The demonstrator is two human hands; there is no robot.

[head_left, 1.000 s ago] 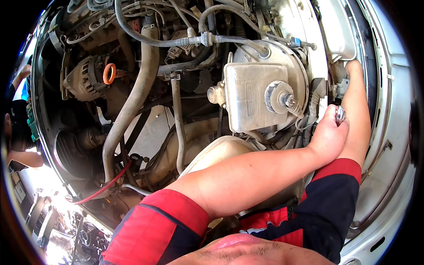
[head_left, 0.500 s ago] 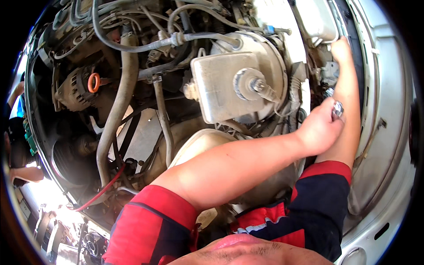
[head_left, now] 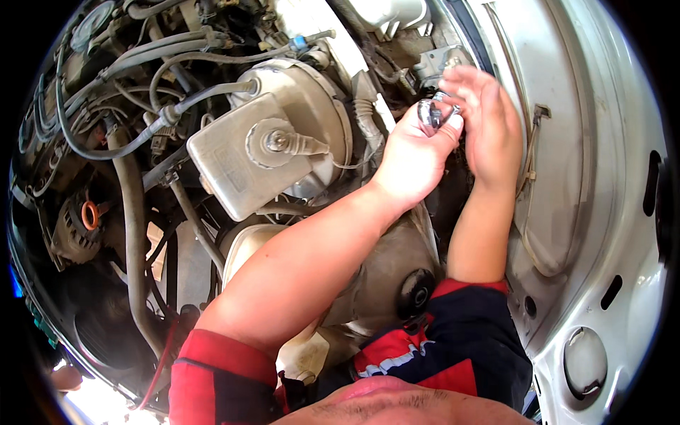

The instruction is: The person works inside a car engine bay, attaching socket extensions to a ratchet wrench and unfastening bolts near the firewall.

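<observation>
My left hand (head_left: 414, 159) is closed around a chrome ratchet wrench (head_left: 428, 113), whose round shiny head sticks out past the thumb. Most of its handle is hidden in the fist. Close on its right, my right hand (head_left: 490, 131) has its fingers stretched out and curving over toward the tool head. Whether those fingertips touch the tool, I cannot tell. Both hands are above a dark gap beside a grey metal part (head_left: 440, 62) in the engine bay.
Left of my arm sit a brake fluid reservoir (head_left: 237, 166) and a round brake booster (head_left: 301, 106). Thick hoses (head_left: 131, 234) run down the left side. A white plastic container (head_left: 389, 14) is at the top, and the silver fender (head_left: 588, 234) borders the right.
My right hand has come back from beside the white container to the ratchet wrench. The view has shifted right, so the engine parts appear farther left.
</observation>
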